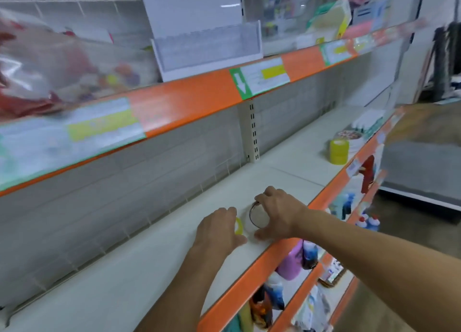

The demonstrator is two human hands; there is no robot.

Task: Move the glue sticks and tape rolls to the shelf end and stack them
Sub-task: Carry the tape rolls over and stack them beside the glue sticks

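Note:
Both my hands rest on the white shelf (149, 264) near its orange front edge. My left hand (219, 228) covers a small yellow tape roll (239, 225), its fingers closed around it. My right hand (277, 214) grips a dark-rimmed clear tape roll (257, 215) lying flat just right of the yellow one. Farther along the shelf to the right stands a stack of yellow tape rolls (338, 151). No glue sticks are recognisable in this blurred view.
Beyond the yellow stack lie flat round packs (349, 135) and white packets (369, 118). An orange-edged upper shelf (189, 94) overhangs with bagged goods. Lower shelves (294, 264) hold bottles. A slotted upright (252, 132) stands at the back wall.

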